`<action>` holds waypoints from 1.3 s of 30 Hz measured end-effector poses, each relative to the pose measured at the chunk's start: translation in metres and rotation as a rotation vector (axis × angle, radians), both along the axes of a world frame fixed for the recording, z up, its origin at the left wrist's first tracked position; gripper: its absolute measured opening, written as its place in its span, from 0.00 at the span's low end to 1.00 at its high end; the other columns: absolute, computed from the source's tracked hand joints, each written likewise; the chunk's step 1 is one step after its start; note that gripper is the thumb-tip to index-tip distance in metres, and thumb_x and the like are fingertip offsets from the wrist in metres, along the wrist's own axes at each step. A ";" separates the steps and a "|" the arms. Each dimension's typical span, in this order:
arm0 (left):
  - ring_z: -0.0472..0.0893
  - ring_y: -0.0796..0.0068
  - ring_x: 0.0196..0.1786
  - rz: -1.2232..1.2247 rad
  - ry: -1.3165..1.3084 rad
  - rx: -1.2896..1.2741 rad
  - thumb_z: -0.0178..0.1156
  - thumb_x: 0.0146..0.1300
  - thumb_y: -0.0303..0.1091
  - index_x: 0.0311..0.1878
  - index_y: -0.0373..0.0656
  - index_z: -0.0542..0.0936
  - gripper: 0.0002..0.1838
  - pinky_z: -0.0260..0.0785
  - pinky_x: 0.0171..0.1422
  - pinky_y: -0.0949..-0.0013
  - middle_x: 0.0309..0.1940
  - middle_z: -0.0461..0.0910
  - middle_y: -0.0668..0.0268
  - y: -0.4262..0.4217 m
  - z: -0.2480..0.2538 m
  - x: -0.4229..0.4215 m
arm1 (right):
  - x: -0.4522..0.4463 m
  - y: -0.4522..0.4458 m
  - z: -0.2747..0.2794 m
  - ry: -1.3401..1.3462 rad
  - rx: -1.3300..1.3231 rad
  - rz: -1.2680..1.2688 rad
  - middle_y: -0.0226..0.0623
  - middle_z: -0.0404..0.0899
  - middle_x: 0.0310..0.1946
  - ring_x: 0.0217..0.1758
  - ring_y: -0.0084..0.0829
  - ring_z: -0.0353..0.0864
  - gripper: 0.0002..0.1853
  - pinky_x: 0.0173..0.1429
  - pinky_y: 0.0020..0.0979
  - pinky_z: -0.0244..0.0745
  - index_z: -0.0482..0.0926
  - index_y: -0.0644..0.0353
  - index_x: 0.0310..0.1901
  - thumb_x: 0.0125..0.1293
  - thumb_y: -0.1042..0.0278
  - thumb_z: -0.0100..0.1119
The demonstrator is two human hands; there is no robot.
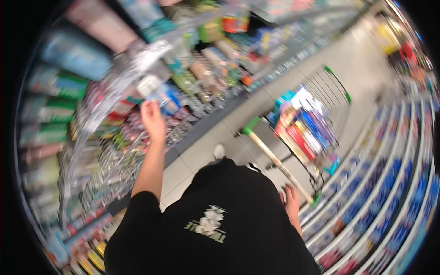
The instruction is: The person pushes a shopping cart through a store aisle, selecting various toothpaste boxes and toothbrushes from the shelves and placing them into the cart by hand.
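My left hand (153, 120) reaches out to the shelves on the left. Its fingers are closed at the lower edge of a blue-and-white package (166, 97), partly smeared by motion. Low on the right, my right hand (290, 200) is beside the handle (275, 160) of a shopping cart, fingers slightly bent and apart, with nothing seen in them. Whether the fingertips touch the handle is not clear. Several colourful packages (300, 130) fill the near end of the cart.
Shelves of packed goods (215, 64) run along the left, with a dark base edge (197, 128). Blue-packed goods line the white-edged shelves (380, 201) on the right. A tiled aisle floor (362, 50) runs between them, and the wire cart (327, 91) stands in it.
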State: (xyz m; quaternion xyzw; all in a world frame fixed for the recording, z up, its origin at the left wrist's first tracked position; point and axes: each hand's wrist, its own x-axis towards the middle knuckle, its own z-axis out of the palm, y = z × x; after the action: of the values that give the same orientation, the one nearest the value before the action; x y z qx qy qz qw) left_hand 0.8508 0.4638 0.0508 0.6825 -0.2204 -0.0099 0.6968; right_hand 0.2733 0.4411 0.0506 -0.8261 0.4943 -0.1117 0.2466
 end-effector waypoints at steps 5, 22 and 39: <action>0.78 0.84 0.43 -0.494 0.167 0.260 0.58 0.82 0.32 0.52 0.37 0.78 0.07 0.72 0.50 0.74 0.40 0.82 0.72 0.005 -0.035 -0.085 | 0.035 -0.017 0.036 -0.127 -0.014 -0.021 0.46 0.82 0.59 0.63 0.51 0.81 0.15 0.68 0.46 0.76 0.82 0.61 0.55 0.70 0.66 0.69; 0.86 0.59 0.50 -1.196 -0.148 0.495 0.65 0.74 0.38 0.58 0.43 0.83 0.14 0.78 0.57 0.58 0.46 0.87 0.59 -0.130 -0.043 -0.210 | 0.058 -0.131 0.000 -1.062 0.500 -0.800 0.33 0.88 0.48 0.44 0.19 0.84 0.19 0.44 0.25 0.80 0.84 0.58 0.63 0.76 0.60 0.69; 0.78 0.63 0.59 -1.276 -1.103 0.662 0.67 0.71 0.48 0.58 0.54 0.81 0.17 0.61 0.72 0.53 0.46 0.80 0.68 -0.106 -0.051 -0.236 | 0.155 -0.191 -0.103 -1.354 0.457 -0.947 0.38 0.89 0.42 0.40 0.25 0.87 0.16 0.44 0.29 0.82 0.80 0.67 0.54 0.73 0.68 0.73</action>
State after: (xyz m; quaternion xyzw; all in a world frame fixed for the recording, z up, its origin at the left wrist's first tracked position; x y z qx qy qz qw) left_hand 0.6150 0.3580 -0.0003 0.5039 -0.8453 -0.1287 0.1224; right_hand 0.4287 0.2500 -0.0523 -0.2177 0.5437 -0.5699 0.5763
